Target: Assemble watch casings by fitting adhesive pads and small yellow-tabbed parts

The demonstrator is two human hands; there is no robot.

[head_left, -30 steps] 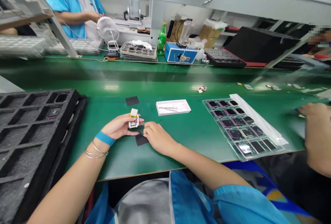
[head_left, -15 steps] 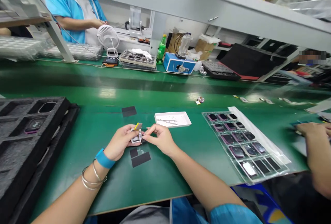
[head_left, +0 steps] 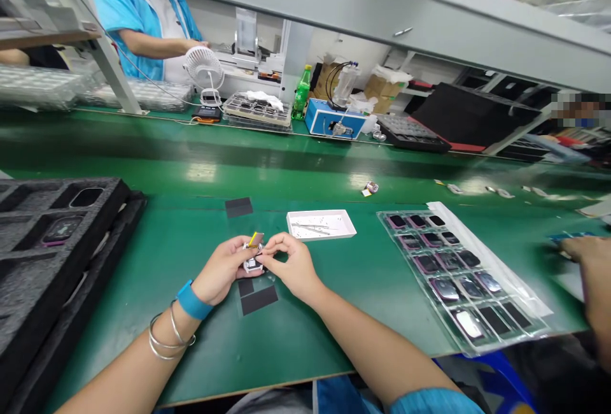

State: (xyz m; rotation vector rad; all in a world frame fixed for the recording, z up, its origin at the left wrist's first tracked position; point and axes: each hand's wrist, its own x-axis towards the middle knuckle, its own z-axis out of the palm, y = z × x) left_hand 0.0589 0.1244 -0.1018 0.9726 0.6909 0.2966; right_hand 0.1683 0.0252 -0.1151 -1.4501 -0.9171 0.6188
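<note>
My left hand (head_left: pixel 223 265) holds a small white watch case (head_left: pixel 252 264) between thumb and fingers, its inside facing up. From the case's far edge sticks up a yellow and grey flex piece (head_left: pixel 256 239). My right hand (head_left: pixel 292 267) is closed in a pinch over the right side of the case; what its fingertips hold is too small to make out. Just below the hands lies a black film sheet (head_left: pixel 259 300), and farther away another black sheet (head_left: pixel 238 207). A shallow white tray (head_left: pixel 347 233) with thin strips and tiny parts stands behind my right hand.
A black foam tray (head_left: pixel 105 229) with watch parts stands at left. On the right lies a clear plastic tray (head_left: pixel 432 302) of watch parts. A small watch part (head_left: pixel 369 188) sits on the green bench. At far right is a co-worker's hand (head_left: pixel 580 251).
My right hand has shifted left and slightly up, from beside the watch case to over it. My left hand keeps its hold. The co-worker's arm at right has moved a little.
</note>
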